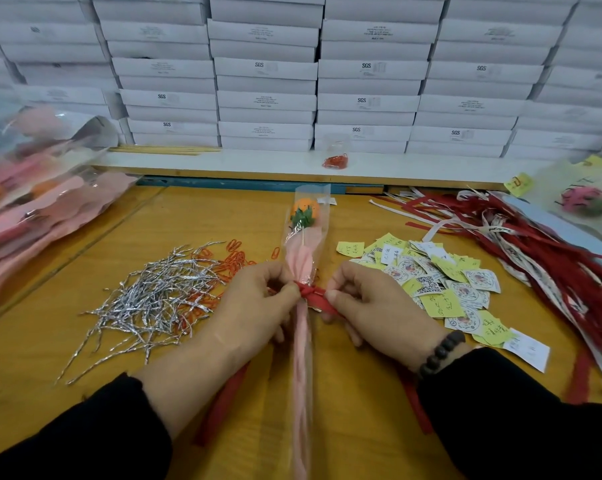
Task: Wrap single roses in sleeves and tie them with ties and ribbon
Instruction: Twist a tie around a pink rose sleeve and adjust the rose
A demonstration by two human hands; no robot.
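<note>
A person in black sleeves leans over the yellow wooden desk (344, 393), both hands meeting at the middle of a single sleeved rose (304, 206). The orange bloom with its green leaves points away from the person, wrapped in a clear sleeve (306, 251) with pink paper inside, and the long pink tail of the wrap runs back toward the person's body.

A red ribbon (315, 296) is knotted around the gathered neck of the sleeve. The left hand (258, 306) has a tight grip, thumb and forefinger pinching the ribbon at the left of the knot. The right hand (372, 306), with a dark bead bracelet (441, 351) at the wrist, pinches the ribbon just right of the knot in the same narrow grip. The ribbon's two loose ends trail back under the forearms on either side.

To the left of the hands lies a scattered heap of silver twist ties (154, 296), with orange-red paper clips (233, 258) along its far edge. To the right sits a pile of yellow notes and printed cards (441, 282), and beyond it a long tangle of red and white ribbons (535, 247). Finished wrapped flowers (43, 202) are stacked at the far left. White boxes (264, 67) are stacked along the back.
</note>
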